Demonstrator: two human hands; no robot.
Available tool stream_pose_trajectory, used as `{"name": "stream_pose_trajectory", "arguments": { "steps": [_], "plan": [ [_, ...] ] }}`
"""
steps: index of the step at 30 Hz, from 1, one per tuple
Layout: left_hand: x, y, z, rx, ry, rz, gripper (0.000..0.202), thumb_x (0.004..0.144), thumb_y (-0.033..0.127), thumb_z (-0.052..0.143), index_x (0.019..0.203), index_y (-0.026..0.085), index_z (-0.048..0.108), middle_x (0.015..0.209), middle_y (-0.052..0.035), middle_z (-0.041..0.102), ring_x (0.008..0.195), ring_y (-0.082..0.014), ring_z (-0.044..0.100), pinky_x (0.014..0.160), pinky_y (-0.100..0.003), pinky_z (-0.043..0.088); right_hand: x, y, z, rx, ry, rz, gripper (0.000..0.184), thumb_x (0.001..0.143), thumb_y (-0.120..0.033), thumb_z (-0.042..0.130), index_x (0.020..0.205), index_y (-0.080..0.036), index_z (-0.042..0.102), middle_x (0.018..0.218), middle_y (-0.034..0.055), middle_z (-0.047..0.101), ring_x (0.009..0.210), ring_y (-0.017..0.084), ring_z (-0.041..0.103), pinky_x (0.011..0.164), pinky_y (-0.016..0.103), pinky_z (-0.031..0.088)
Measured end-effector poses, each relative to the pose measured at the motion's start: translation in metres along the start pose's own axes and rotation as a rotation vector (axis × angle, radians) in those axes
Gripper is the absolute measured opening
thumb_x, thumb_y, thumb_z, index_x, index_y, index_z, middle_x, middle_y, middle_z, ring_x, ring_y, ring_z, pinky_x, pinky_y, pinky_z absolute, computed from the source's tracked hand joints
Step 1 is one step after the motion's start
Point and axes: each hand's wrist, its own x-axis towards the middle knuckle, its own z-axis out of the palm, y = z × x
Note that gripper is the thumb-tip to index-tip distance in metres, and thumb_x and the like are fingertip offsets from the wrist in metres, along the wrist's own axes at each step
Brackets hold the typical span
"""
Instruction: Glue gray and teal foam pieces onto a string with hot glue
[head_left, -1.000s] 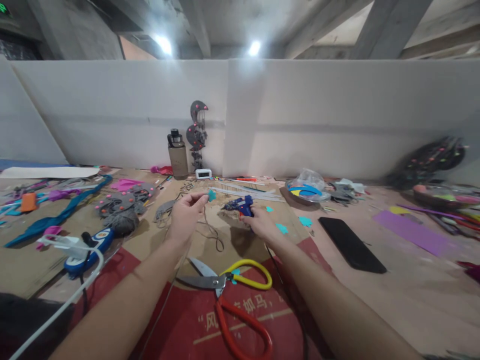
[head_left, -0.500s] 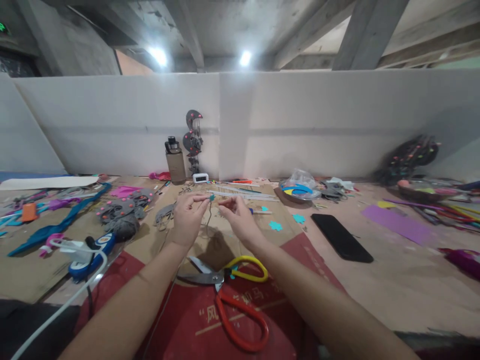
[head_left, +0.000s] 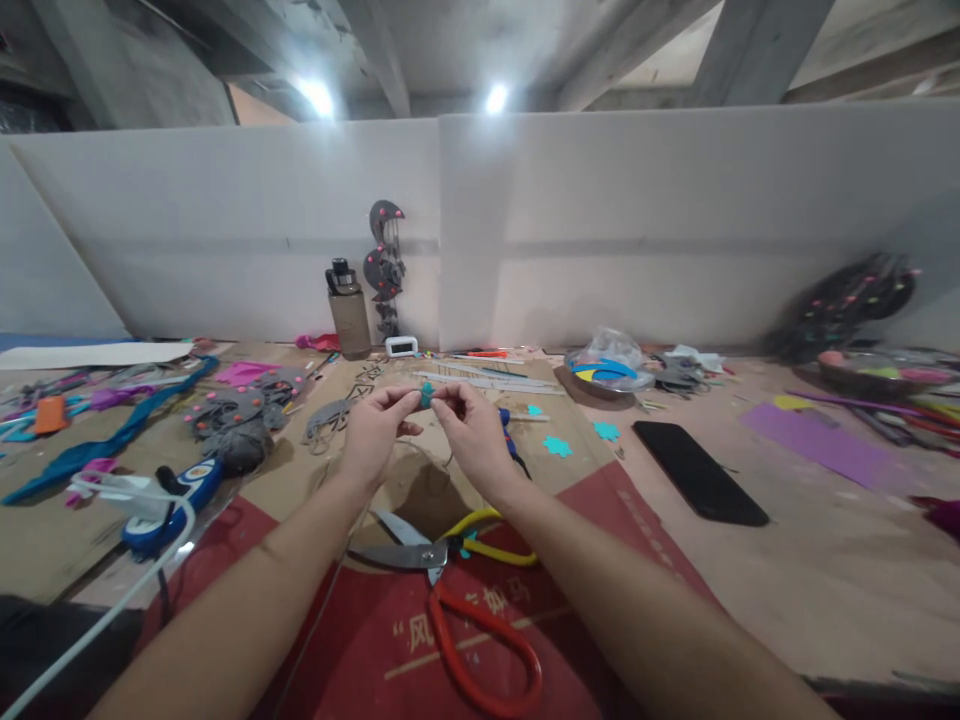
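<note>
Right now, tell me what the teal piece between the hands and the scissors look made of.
The teal piece: probably craft foam or felt, matte and flat-coloured; too small to be sure. The scissors: grey metal blades with a dull sheen; the yellow and red loop handles look like smooth plastic coating.

Craft workshop in an unfinished building. Bare concrete ceiling beams run above white foam-board partitions. The cardboard-covered bench carries steel scissors with one red and one yellow handle, a blue hot-glue gun, grey felt shapes studded with pink dots, teal flower cut-outs and a purple sheet. A grey crescent mobile stands against the partition. The left hand and right hand pinch a small teal cut-out.
</note>
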Motion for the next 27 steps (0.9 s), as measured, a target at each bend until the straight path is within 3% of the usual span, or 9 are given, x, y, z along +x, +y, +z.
{"name": "stream_pose_trajectory", "arguments": {
  "steps": [5, 10, 19, 27],
  "plan": [
    [-0.0022, 0.0028, 0.0020, -0.132, -0.058, -0.112, 0.026, 0.060, 0.027, 0.077, 0.079, 0.014, 0.066, 0.080, -0.0044, 0.066, 0.070, -0.0125, 0.062, 0.048, -0.018, 0.045, -0.0027, 0.0025, -0.0036, -0.073, 0.014, -0.034, 0.013, 0.080, -0.030, 0.051, 0.082, -0.018, 0.056, 0.076, 0.0001, 0.057, 0.069, 0.012, 0.049, 0.067, 0.025, 0.040],
    [-0.0031, 0.0060, 0.0035, -0.175, -0.106, -0.125, 0.022, 0.060, 0.025, 0.076, 0.076, 0.013, 0.064, 0.073, -0.0022, 0.064, 0.064, -0.0102, 0.060, 0.051, -0.019, 0.049, -0.0048, 0.0018, -0.0055, -0.125, 0.014, -0.062, 0.015, 0.081, -0.032, 0.051, 0.082, -0.019, 0.057, 0.076, 0.0008, 0.057, 0.071, 0.013, 0.049, 0.067, 0.026, 0.040],
    [-0.0026, 0.0006, 0.0051, -0.166, -0.119, -0.039, 0.022, 0.062, 0.025, 0.075, 0.073, 0.011, 0.062, 0.075, -0.0038, 0.065, 0.070, -0.0119, 0.062, 0.075, -0.031, 0.054, -0.0047, -0.0022, -0.0081, -0.183, 0.033, -0.100, 0.013, 0.080, -0.029, 0.051, 0.081, -0.017, 0.058, 0.080, 0.0027, 0.060, 0.073, 0.014, 0.052, 0.068, 0.026, 0.041],
    [-0.0041, 0.0035, 0.0041, -0.208, -0.147, -0.073, 0.019, 0.065, 0.023, 0.074, 0.074, 0.012, 0.063, 0.073, -0.0004, 0.063, 0.067, -0.0101, 0.061, 0.067, -0.029, 0.057, -0.0056, -0.0036, -0.0092, -0.310, 0.042, -0.197, 0.008, 0.079, -0.024, 0.053, 0.079, -0.018, 0.057, 0.081, 0.0034, 0.060, 0.076, 0.015, 0.052, 0.069, 0.028, 0.040]
  ]
}}
